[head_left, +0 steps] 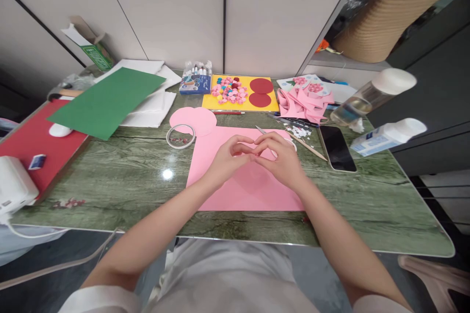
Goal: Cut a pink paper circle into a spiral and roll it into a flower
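Note:
My left hand (235, 154) and my right hand (277, 156) meet at their fingertips above a pink sheet of paper (227, 195). The fingers of both are curved and pinched together, and anything small between them is hidden. Under the right hand lies a tool with a pointed metal tip (260, 129), mostly covered. Pink rounded cutouts (194, 118) overlap the sheet's far left corner. A roll of clear tape (168, 138) sits beside them.
Behind are a yellow board (223, 106) with pink pompoms (235, 94) and red circles (261, 86), and pink scraps (304, 102). A phone (337, 149), white bottle (385, 138) and clear bottle (354, 102) stand right. Green paper (106, 100) lies left.

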Demonstrator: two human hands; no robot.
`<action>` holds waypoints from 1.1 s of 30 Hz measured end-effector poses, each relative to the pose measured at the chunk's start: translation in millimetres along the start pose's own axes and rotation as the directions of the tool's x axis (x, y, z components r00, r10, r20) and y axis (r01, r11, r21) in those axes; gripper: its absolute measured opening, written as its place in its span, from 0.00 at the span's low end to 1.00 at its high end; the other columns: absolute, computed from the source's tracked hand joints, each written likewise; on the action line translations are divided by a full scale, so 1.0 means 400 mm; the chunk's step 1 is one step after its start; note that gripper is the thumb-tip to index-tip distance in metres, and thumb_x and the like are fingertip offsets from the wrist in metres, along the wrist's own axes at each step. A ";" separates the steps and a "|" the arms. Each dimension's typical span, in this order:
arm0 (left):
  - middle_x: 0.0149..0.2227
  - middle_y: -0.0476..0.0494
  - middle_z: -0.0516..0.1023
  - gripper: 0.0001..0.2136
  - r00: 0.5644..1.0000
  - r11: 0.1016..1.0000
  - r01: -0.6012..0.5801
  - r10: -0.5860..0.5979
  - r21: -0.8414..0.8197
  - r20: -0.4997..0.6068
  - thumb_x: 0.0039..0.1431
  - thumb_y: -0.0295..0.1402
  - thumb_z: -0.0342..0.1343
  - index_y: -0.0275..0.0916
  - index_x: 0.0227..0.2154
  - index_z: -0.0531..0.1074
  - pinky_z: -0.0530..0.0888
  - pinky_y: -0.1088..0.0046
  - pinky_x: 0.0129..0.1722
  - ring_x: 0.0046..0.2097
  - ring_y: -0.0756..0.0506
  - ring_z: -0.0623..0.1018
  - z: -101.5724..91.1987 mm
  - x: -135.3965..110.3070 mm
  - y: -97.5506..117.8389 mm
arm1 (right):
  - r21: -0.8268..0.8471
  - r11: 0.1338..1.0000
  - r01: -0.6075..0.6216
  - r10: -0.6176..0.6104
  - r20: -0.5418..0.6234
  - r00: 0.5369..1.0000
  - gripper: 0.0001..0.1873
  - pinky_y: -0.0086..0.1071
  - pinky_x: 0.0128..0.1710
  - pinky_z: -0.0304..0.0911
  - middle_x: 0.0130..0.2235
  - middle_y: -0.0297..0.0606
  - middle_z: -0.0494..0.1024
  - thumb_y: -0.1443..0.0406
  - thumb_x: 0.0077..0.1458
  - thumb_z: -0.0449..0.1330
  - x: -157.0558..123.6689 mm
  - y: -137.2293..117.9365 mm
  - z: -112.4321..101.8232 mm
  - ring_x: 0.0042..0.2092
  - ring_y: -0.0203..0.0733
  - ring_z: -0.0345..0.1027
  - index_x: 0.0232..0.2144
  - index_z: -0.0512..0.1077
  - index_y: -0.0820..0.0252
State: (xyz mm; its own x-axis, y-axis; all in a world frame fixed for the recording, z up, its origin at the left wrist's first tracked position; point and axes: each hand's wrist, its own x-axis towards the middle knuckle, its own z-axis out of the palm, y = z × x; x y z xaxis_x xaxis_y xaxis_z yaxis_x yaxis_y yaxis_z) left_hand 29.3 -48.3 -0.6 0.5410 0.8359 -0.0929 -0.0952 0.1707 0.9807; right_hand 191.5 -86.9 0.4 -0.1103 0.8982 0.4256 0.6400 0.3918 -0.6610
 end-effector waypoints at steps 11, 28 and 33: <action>0.29 0.48 0.77 0.15 0.999 0.996 0.033 -0.032 -0.083 0.024 0.45 0.28 0.61 0.37 0.38 0.67 0.66 0.68 0.43 0.35 0.48 0.75 0.006 -0.002 -0.006 | 0.007 1.000 -0.011 0.010 0.019 1.000 0.08 0.37 0.40 0.64 0.32 0.33 0.69 0.69 0.46 0.62 0.001 -0.006 0.004 0.39 0.40 0.65 0.24 0.64 0.57; 0.32 0.46 0.77 0.14 1.000 0.997 -0.001 0.001 -0.072 0.002 0.47 0.29 0.59 0.38 0.38 0.68 0.68 0.68 0.43 0.37 0.48 0.76 -0.016 0.003 0.002 | 0.048 0.996 0.077 -0.083 0.136 0.987 0.13 0.41 0.46 0.66 0.43 0.38 0.71 0.68 0.58 0.53 0.002 0.002 -0.010 0.47 0.41 0.66 0.43 0.72 0.49; 0.33 0.46 0.77 0.13 1.000 0.997 -0.005 0.004 -0.076 -0.015 0.48 0.29 0.59 0.38 0.38 0.67 0.67 0.69 0.44 0.39 0.48 0.76 -0.009 0.002 0.002 | 0.034 0.999 0.034 -0.034 -0.001 0.999 0.08 0.38 0.42 0.67 0.42 0.37 0.70 0.66 0.55 0.57 -0.002 0.006 -0.001 0.42 0.39 0.68 0.37 0.74 0.50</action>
State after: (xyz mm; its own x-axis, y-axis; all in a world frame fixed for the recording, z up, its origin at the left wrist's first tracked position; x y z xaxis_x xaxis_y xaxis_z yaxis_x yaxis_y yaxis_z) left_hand 26.6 -45.4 -0.6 0.5283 0.8441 -0.0913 -0.1614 0.2054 0.9653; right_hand 193.4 -86.7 -1.1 -0.1315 0.8840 0.4487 0.6097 0.4290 -0.6665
